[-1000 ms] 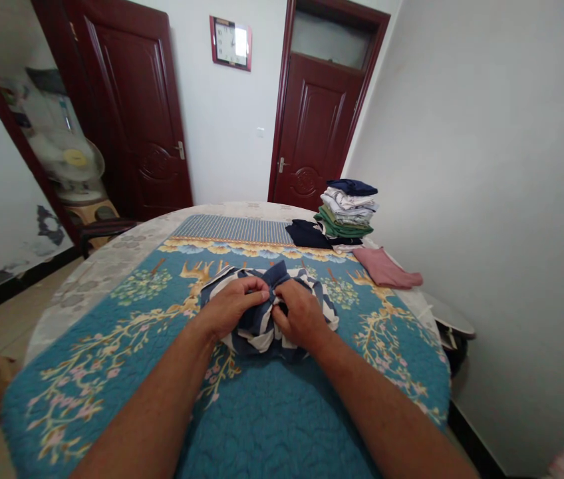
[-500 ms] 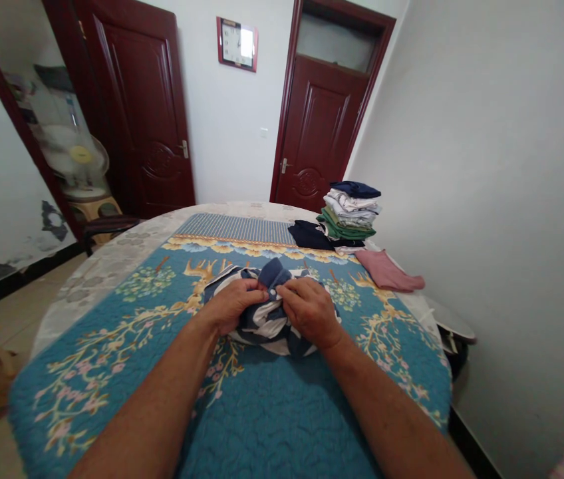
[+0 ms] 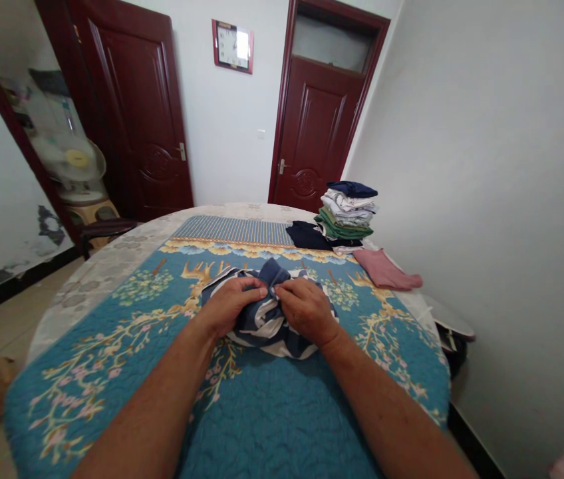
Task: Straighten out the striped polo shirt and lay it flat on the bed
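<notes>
A navy and white striped shirt (image 3: 267, 324) lies bunched on the teal quilted cover in front of me, its dark blue collar (image 3: 273, 269) standing up at the middle. My left hand (image 3: 235, 301) pinches the cloth just below the collar from the left, thumb on top. From the right, my right hand (image 3: 306, 307) pinches the shirt at the same spot, its fingertips nearly meeting the left thumb. The fingertips mostly cover the small button area between them. The lower part of the shirt rests in loose folds under both hands.
Beyond the shirt, a stack of folded clothes (image 3: 346, 211) stands at the far right of the round table. A dark folded garment (image 3: 308, 235) lies beside it, and a pink garment (image 3: 386, 269) lies nearer the right edge. The quilted cover (image 3: 282, 412) spreads over the table.
Both hands stay at the collar with their fingertips shifted slightly. The white button that showed between them is now mostly covered. The whole view has moved a little.
</notes>
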`<state>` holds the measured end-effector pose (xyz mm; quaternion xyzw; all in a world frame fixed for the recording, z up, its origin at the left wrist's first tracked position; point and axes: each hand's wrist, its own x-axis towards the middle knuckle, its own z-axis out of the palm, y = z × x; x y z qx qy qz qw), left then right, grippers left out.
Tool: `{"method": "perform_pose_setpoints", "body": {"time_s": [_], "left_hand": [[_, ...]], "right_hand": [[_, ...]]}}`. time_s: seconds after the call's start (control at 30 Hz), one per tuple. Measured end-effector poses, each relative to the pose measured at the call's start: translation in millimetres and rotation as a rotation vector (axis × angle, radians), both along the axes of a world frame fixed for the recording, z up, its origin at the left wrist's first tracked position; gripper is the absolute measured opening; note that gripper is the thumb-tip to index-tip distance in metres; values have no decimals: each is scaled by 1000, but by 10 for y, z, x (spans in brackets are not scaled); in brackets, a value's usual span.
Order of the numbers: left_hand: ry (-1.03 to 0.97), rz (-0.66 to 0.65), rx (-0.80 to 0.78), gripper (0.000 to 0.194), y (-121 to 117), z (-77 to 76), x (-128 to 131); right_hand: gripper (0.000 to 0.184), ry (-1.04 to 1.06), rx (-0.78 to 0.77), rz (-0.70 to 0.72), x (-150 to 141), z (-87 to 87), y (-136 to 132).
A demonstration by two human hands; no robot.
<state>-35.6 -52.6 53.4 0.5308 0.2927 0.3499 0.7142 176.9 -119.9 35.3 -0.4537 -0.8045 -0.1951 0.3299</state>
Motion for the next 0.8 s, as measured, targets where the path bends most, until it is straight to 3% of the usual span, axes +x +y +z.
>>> {"method": "perform_pose_setpoints", "body": {"time_s": [0.1, 0.2, 0.27, 0.47, 0.63, 0.7, 0.8], "left_hand": [[-6, -80, 76, 31, 20, 20, -83], [23, -248, 77, 38, 43, 33, -164], [64, -290, 75, 37, 59, 18, -192], [60, -222, 146, 41, 51, 6, -169], [121, -122, 414, 37, -57, 149, -80], [142, -152, 495, 35, -102, 183, -53], [182, -256, 491, 29, -162, 203, -33]], "right_hand": [[28, 88, 7, -10, -20, -5, -12], [28, 200, 10, -15, -12, -17, -5], [27, 266, 6, -15, -10, -29, 4], [28, 434, 16, 68, -44, 0, -27], [52, 536, 30, 95, 43, 99, -56], [60, 549, -28, 108, 127, 139, -49], [72, 613, -169, 149, 255, 198, -49]]}}
